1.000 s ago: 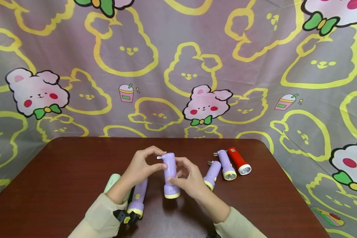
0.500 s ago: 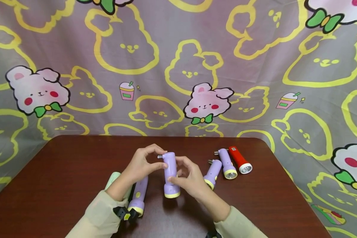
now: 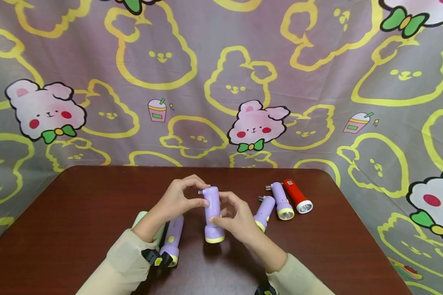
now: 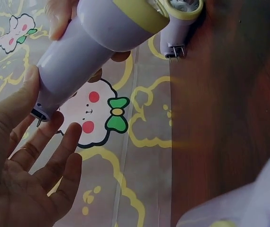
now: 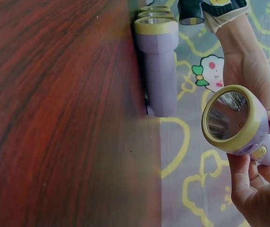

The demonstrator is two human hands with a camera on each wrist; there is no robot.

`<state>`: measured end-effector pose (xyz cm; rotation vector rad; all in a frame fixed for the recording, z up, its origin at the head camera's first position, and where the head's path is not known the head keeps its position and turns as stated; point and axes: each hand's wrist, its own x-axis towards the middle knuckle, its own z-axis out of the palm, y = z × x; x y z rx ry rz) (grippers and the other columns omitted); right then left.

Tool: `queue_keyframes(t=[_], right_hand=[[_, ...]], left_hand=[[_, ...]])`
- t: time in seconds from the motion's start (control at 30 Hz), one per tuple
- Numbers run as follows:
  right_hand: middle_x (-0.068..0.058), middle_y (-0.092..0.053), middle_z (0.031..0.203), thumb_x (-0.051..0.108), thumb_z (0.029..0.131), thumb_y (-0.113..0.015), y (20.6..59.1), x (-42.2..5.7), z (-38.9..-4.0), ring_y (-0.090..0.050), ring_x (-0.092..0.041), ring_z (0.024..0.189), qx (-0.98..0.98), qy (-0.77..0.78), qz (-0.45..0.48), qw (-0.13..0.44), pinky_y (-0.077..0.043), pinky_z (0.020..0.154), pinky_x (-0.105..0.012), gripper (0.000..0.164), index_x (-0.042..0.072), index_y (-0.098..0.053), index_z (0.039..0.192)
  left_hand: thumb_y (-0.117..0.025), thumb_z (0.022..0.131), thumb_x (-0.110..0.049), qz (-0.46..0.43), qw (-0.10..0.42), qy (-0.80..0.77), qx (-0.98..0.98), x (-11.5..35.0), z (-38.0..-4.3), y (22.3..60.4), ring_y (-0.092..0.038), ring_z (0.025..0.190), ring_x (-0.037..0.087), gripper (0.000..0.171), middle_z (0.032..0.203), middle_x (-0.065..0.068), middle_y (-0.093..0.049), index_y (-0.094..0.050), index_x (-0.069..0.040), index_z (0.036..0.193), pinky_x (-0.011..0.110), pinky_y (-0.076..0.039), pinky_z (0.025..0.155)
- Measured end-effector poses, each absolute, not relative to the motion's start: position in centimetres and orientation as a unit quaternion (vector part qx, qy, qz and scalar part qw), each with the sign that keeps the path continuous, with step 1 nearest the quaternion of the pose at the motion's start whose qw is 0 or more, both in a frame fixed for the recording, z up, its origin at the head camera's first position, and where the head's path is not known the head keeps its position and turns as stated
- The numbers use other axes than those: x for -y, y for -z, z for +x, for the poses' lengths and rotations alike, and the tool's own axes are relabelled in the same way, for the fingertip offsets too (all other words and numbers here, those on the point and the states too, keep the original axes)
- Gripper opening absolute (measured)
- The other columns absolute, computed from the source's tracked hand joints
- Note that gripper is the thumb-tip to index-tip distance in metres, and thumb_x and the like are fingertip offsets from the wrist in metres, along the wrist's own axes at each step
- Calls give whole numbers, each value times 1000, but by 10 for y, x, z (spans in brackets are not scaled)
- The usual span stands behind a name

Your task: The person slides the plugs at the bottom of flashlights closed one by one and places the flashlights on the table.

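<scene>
Above the table (image 3: pixel 107 196), hands (image 3: pixel 175 198) (image 3: pixel 240 217) hold a flashlight (image 3: pixel 212 208), prongs (image 3: pixel 201 191) now less visible.

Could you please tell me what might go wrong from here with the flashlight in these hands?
The purple flashlight is held by the fingers of the left hand and right hand above the table, so it might slip and drop. Its metal prongs stick out close to the left hand and could perhaps poke it.

left fingers (image 3: pixel 197 203) + right fingers (image 3: pixel 221 222) | pinching purple flashlight (image 3: pixel 212 209) | above brown table (image 3: pixel 107 198)
</scene>
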<state>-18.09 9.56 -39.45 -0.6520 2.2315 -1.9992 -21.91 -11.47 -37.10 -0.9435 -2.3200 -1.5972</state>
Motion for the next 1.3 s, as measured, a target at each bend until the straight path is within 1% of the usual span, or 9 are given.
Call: queue_keyframes(t=[0.13, 0.37, 0.43, 0.6, 0.67, 0.9, 1.1, 1.2, 1.3], right_hand=[[-25, -64, 114, 0, 79, -77, 395, -95, -181, -63, -13, 75, -728, 651, -212, 41, -53, 70, -26, 55, 1, -57, 131], [-23, -64, 115, 2, 79, -78, 396, -94, -181, -63, -14, 75, -728, 650, -212, 50, -54, 71, -26, 56, 3, -58, 131], [-23, -64, 115, 2, 79, -78, 395, -94, -182, -63, -14, 75, -728, 650, -211, 52, -54, 71, -26, 55, 3, -58, 131], [-23, -64, 114, 3, 79, -78, 395, -94, -183, -63, -15, 75, -728, 649, -213, 58, -53, 71, -26, 55, 3, -58, 130], [-23, -64, 114, 3, 79, -78, 395, -95, -184, -62, -15, 75, -728, 648, -216, 58, -53, 70, -26, 55, 3, -58, 130], [-24, -64, 114, 2, 80, -78, 394, -96, -188, -62, -15, 76, -722, 650, -229, 59, -54, 72, -26, 54, 2, -57, 129], [-25, -64, 116, 1, 82, -77, 392, -96, -189, -62, -15, 79, -716, 651, -243, 65, -55, 75, -27, 54, 2, -55, 131], [-26, -65, 118, 2, 84, -76, 392, -98, -188, -62, -15, 80, -711, 652, -254, 72, -55, 77, -27, 53, 1, -53, 132], [-29, -65, 119, 1, 85, -74, 392, -99, -188, -62, -13, 82, -702, 658, -261, 80, -54, 78, -26, 53, -1, -51, 133]], left_hand=[[-86, 74, -5, -322, 80, 527, 783, 116, -219, 371, -64, 101, 10, 29, 104, 8, -71, -74, -6, 100, 29, -52, 90], [-84, 76, -7, -332, 68, 504, 794, 119, -217, 367, -63, 108, 19, 35, 109, 8, -71, -74, -4, 109, 32, -51, 95], [-84, 77, -8, -333, 64, 496, 799, 119, -217, 366, -63, 108, 20, 37, 110, 8, -70, -73, -5, 112, 32, -51, 93], [-83, 79, -8, -336, 55, 484, 806, 120, -217, 365, -61, 104, 17, 39, 109, 7, -68, -72, -5, 117, 34, -55, 81], [-82, 79, -9, -337, 54, 483, 806, 120, -218, 365, -60, 103, 16, 40, 109, 8, -68, -72, -5, 117, 34, -56, 79], [-81, 80, -8, -332, 51, 498, 800, 121, -216, 364, -61, 101, 9, 41, 111, 8, -67, -71, -5, 119, 29, -58, 77], [-82, 80, -10, -317, 53, 493, 808, 122, -213, 361, -59, 106, 8, 41, 115, 6, -67, -71, -8, 119, 28, -58, 77], [-82, 80, -12, -314, 56, 487, 813, 121, -212, 361, -59, 106, 9, 41, 115, 5, -67, -71, -9, 120, 29, -57, 77], [-81, 81, -14, -313, 57, 480, 817, 121, -210, 360, -59, 106, 10, 41, 116, 3, -66, -71, -11, 121, 33, -56, 79]])
